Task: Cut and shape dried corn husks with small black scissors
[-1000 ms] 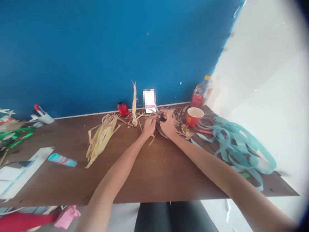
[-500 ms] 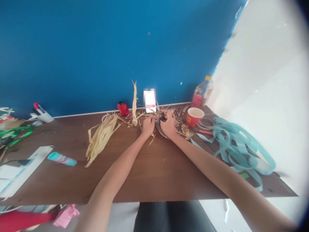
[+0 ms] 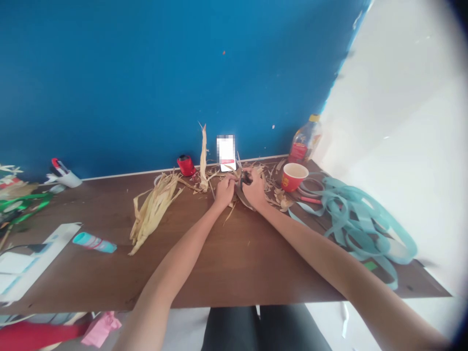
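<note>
Almost no change from the earlier frames: both hands in nearly the same spot, only a slight shift of view. Left hand (image 3: 224, 191) and right hand (image 3: 255, 189) close together, fingers curled inward. Right fingertips (image 3: 250, 174) pinched on a small dark object (image 3: 246, 179), too blurred to name; left fingers (image 3: 231, 181) reaching toward it, grip unclear. Just below, a curved strip of dried husk (image 3: 243, 199), among scattered husk shreds (image 3: 271, 187), near the back edge of the brown wooden counter (image 3: 234, 263). Both forearms bare, slanting inward from the front edge. Left of the hands, an upright husk strip (image 3: 203, 158) and a loose husk pile (image 3: 153, 214). To the right, a red paper cup (image 3: 292, 176), a plastic bottle (image 3: 304, 140) near the back corner, and tangled teal ribbon (image 3: 360, 219).
</note>
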The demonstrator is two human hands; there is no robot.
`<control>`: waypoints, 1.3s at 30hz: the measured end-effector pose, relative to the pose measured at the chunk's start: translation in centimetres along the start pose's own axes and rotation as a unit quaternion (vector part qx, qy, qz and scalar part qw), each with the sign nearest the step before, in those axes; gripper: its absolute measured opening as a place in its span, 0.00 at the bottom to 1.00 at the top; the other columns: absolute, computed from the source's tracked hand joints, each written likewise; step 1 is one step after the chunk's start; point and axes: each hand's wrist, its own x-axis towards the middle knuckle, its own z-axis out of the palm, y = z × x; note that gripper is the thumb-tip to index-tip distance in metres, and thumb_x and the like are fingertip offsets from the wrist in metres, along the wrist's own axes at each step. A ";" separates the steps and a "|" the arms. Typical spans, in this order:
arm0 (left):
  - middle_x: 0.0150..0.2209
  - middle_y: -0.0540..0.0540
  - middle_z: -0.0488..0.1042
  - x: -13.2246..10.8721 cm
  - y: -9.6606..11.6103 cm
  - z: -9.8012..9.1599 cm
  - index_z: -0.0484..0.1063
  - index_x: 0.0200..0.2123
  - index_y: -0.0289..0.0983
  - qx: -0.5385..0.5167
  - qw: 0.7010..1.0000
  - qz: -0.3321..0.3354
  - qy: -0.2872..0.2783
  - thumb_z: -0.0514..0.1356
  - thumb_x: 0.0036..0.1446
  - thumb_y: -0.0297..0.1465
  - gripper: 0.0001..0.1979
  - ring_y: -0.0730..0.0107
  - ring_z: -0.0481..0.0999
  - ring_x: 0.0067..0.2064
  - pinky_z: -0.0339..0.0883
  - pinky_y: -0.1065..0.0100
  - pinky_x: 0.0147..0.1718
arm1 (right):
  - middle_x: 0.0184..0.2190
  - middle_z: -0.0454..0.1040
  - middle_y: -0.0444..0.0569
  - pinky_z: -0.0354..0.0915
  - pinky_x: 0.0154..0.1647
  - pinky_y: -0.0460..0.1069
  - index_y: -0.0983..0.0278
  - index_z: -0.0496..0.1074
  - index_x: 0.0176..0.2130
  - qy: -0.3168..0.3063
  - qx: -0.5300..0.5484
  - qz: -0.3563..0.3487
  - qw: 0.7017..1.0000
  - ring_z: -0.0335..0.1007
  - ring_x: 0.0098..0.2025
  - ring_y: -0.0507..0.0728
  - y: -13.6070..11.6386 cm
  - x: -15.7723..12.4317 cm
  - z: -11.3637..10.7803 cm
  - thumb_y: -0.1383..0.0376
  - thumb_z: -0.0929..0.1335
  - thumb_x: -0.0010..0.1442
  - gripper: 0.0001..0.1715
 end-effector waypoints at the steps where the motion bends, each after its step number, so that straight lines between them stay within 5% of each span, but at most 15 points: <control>1: 0.28 0.48 0.75 0.0 0.0 0.0 0.72 0.36 0.38 -0.006 1.000 -0.001 0.000 0.48 0.59 0.26 0.13 0.66 0.74 0.33 0.65 0.68 0.39 | 0.38 0.77 0.49 0.69 0.45 0.57 0.61 0.70 0.48 0.000 0.001 0.000 1.000 0.74 0.40 0.61 0.0 0.0 0.0 0.68 0.65 0.49 0.24; 20: 0.24 0.50 0.71 0.5 -1.2 0.6 0.69 0.34 0.37 0.017 0.999 0.032 -0.020 0.48 0.62 0.28 0.10 0.70 0.70 0.26 0.63 0.70 0.33 | 0.39 0.77 0.49 0.69 0.48 0.57 0.62 0.71 0.46 0.004 -0.012 0.002 1.000 0.75 0.42 0.61 0.2 0.1 0.1 0.68 0.65 0.48 0.23; 28: 0.28 0.46 0.75 0.3 -1.3 0.5 0.75 0.43 0.36 -0.023 0.999 0.024 -0.006 0.50 0.64 0.34 0.16 0.69 0.72 0.27 0.66 0.69 0.32 | 0.36 0.77 0.51 0.69 0.44 0.56 0.63 0.71 0.47 0.050 -0.020 0.007 0.999 0.74 0.38 0.61 0.2 0.1 0.0 0.66 0.66 0.50 0.23; 39: 0.20 0.49 0.69 0.4 -1.2 0.7 0.75 0.46 0.32 -0.121 0.992 0.006 -0.042 0.48 0.65 0.38 0.21 0.70 0.69 0.20 0.62 0.70 0.23 | 0.37 0.77 0.49 0.69 0.43 0.54 0.62 0.69 0.48 0.004 0.032 -0.014 0.999 0.74 0.38 0.59 0.0 0.0 0.1 0.65 0.67 0.51 0.23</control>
